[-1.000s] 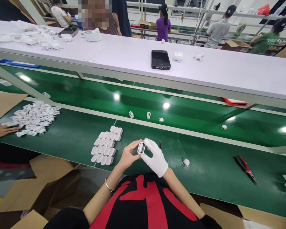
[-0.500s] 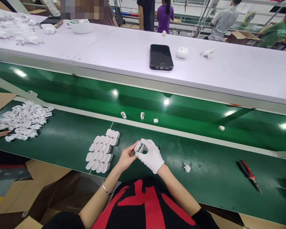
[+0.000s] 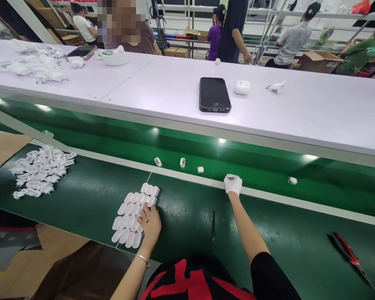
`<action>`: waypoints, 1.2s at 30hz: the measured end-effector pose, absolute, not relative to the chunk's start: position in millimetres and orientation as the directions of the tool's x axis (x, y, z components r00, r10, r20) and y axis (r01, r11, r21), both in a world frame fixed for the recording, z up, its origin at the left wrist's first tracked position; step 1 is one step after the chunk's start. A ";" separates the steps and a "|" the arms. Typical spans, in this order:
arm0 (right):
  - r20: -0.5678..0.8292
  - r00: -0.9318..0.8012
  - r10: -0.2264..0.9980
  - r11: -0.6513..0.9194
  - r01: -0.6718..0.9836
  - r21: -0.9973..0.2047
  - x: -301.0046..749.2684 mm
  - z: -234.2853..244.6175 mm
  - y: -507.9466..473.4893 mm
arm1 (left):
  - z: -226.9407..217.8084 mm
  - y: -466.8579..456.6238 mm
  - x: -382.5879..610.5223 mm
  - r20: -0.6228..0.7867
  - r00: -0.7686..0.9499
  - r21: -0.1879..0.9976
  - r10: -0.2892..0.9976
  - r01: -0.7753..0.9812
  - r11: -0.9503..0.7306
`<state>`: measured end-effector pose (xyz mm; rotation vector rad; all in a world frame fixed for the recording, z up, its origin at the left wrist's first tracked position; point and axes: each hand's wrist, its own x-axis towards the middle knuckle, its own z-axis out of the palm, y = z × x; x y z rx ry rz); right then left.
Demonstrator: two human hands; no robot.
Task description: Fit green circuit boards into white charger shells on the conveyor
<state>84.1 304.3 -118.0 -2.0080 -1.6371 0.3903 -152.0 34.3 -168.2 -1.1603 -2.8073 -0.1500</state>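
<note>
My right hand [image 3: 233, 186], in a white glove, is closed around a white charger housing [image 3: 230, 177] at the edge of the green belt. Dark inner parts show in the housing's open end. Over the rows of white charger housings [image 3: 129, 209] lies my bare left hand [image 3: 150, 221], its fingers bent and apart, touching the ones at the right side. Whether it grips one cannot be made out. Black tweezers [image 3: 213, 225] lie on the green table between my arms.
Two open housings [image 3: 183, 162] and small white-topped parts [image 3: 292, 180] sit along the green belt [image 3: 262, 175]. Red-handled pliers [image 3: 351, 258] lie at right, a heap of white plug pieces [image 3: 43, 171] at left. The raised white shelf [image 3: 162, 87] holds a phone [image 3: 214, 95]. People stand beyond.
My hands have parted: the right carried the housing forward to the belt, the left moved to the rows. The tweezers have come into full view. The camera view has tilted up.
</note>
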 end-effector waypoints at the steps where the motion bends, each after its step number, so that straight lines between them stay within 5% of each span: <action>1: 0.117 0.235 0.965 -0.138 0.835 -0.533 78.9 -118.0 303.0 | -172.1 32.8 -152.9 0.126 -0.707 0.050 0.696 0.706 0.707; 5: 0.148 0.070 0.986 0.008 0.883 -0.470 19.9 -125.9 292.1 | -178.8 30.8 -151.5 0.177 -0.718 0.046 0.673 0.689 0.723; 9: 0.038 -0.139 0.990 0.141 0.875 -0.462 -52.0 -145.3 296.2 | -179.3 32.4 -153.4 0.187 -0.772 0.113 0.607 0.631 0.767; 17: -0.085 -0.331 0.940 0.214 0.763 -0.610 -66.2 -159.0 290.0 | -187.3 31.1 -165.4 0.115 -0.723 0.301 0.681 0.679 0.670; 21: -0.076 -0.318 0.945 0.155 0.639 -0.753 -17.0 -163.1 224.4 | -198.1 26.1 -144.9 0.074 -0.575 0.490 0.815 0.733 0.472; 27: -0.125 -0.301 0.945 -0.031 0.299 -0.954 48.8 -170.1 117.6 | -221.1 38.1 -127.5 0.049 -0.545 0.710 0.837 0.608 0.354; 36: 0.070 -0.381 0.922 0.069 -0.015 -0.997 69.6 -143.1 95.4 | -169.5 38.1 -116.7 0.130 -0.273 0.820 0.953 0.569 0.052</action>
